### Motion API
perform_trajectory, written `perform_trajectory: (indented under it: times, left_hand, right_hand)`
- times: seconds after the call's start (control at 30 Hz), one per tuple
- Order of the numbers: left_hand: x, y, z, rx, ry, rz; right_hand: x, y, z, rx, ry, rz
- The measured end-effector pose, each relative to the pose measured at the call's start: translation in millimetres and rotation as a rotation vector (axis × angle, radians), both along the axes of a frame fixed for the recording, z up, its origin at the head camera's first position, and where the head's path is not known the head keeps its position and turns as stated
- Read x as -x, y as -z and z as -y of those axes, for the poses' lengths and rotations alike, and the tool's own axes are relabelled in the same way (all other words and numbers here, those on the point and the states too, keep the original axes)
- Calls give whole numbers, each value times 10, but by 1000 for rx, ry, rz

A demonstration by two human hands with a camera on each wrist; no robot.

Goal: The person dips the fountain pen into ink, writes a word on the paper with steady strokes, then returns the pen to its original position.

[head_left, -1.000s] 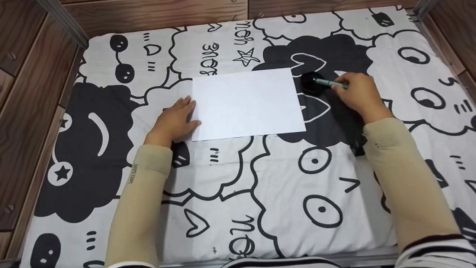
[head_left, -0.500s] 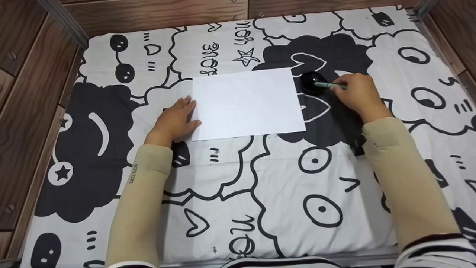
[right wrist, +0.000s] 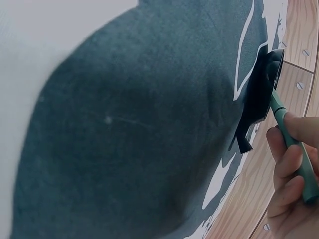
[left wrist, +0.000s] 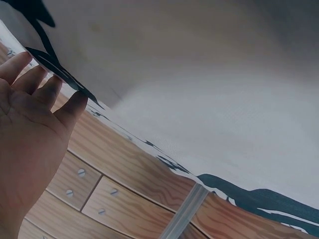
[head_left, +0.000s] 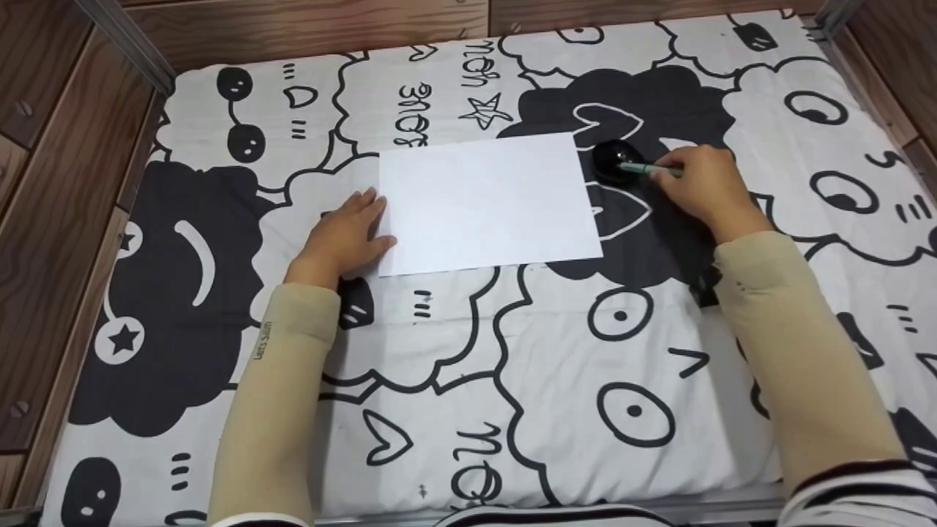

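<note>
A blank white sheet of paper (head_left: 487,205) lies flat on the patterned cloth in the head view. My left hand (head_left: 344,238) rests at its left edge, fingers extended and thumb over the lower left part; in the left wrist view the left hand (left wrist: 42,109) shows its palm side. To the right of the sheet is a glossy black round dish (head_left: 609,155). My right hand (head_left: 706,183) pinches a slim teal pen (head_left: 651,169), its tip at the dish. The right wrist view shows the fingers wrapped about the teal pen (right wrist: 291,142) beside the black dish (right wrist: 261,94).
A white cloth (head_left: 410,337) with black cartoon faces and clouds covers the whole surface. Wood-grain panels (head_left: 307,33) with screw heads stand along the back and sides, joined by metal corner posts (head_left: 135,44).
The pen's tip has dipped slightly lower over the black dish since one second ago, and its shaft lies more level. The left hand and the paper have stayed put.
</note>
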State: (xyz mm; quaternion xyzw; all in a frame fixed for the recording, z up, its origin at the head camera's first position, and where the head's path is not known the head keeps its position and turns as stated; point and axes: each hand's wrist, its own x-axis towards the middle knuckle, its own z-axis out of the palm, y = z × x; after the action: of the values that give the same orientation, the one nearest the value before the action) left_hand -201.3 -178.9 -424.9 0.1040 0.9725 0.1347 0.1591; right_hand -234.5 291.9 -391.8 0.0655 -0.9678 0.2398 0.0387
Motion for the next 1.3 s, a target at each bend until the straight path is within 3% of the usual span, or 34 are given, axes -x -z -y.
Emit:
perform_trajectory:
  times: [1.3]
  left_hand:
    - [-23, -29, -13, -3, 1, -2]
  right_hand:
    - [-45, -53, 66, 150, 60, -93]
